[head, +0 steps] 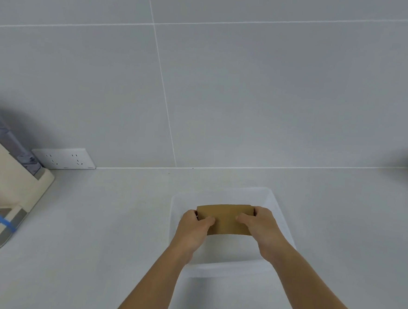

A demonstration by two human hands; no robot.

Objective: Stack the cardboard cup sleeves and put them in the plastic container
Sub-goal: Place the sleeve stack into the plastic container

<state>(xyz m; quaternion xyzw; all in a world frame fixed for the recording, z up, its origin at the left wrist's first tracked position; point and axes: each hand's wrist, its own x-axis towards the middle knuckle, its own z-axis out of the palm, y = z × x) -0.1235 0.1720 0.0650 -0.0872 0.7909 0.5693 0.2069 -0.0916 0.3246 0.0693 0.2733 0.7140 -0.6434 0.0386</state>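
We see the left hand (193, 228) and right hand (263, 228) gripping flattened cardboard cup sleeves (226, 218) over the clear plastic container (274, 202).

- cardboard cup sleeves (226, 218): brown, flattened, seen as one flat rectangular pack w/ long side running left-right; how many in the pack can't tell. Held level, gripped at both short ends, over the middle of the container opening. Whether it touches the bottom can't tell.
- plastic container (271, 197): clear/whitish rectangular tub, rounded corners, open top, upright on pale counter near the tiled wall. Near rim partly hidden behind forearms.
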